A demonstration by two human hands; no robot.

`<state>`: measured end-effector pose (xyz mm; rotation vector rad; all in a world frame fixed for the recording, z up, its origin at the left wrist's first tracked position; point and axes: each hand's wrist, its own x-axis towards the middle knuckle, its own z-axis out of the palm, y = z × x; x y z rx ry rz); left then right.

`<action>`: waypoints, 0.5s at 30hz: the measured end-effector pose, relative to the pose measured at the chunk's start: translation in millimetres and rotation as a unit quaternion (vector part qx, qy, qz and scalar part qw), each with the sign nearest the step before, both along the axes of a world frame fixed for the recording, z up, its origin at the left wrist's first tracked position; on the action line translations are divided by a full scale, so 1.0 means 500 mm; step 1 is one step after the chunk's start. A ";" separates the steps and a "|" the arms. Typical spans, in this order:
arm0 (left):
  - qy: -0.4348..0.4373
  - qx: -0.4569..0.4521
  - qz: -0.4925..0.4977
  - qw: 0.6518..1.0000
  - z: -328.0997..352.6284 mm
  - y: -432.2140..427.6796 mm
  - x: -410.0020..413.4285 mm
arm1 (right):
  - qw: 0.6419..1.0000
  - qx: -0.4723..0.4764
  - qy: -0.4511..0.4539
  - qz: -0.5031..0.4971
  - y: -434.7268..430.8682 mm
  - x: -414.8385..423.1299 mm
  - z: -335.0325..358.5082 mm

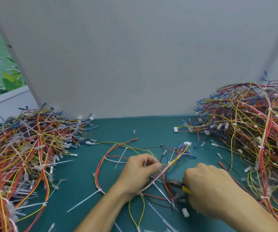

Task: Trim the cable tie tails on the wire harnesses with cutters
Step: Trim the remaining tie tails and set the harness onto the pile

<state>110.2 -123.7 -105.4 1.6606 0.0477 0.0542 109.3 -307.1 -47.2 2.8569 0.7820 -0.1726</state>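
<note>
One wire harness of red, yellow and blue wires lies spread on the green mat, with several white cable ties and long tails sticking out. My left hand pinches the bundle and a tie tail near a white tie. My right hand grips cutters with yellow handles. Their dark jaws point left, close to the bundle just below my left thumb. A white connector ends the harness at the far side.
A big heap of harnesses with long tie tails fills the left side. Another heap rises on the right. A grey board stands behind the green mat. Loose white tie tails lie near the front edge.
</note>
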 end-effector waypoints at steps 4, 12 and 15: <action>0.052 -0.148 0.034 0.987 0.014 0.009 0.004 | 0.997 0.066 0.002 -0.034 -0.026 0.031 0.012; 0.071 -0.154 0.044 0.985 0.032 0.027 -0.005 | 0.981 0.182 0.058 -0.022 -0.035 0.054 0.009; 0.024 -0.019 0.007 0.999 0.041 0.043 -0.018 | 0.979 0.183 0.089 -0.031 -0.037 0.058 0.003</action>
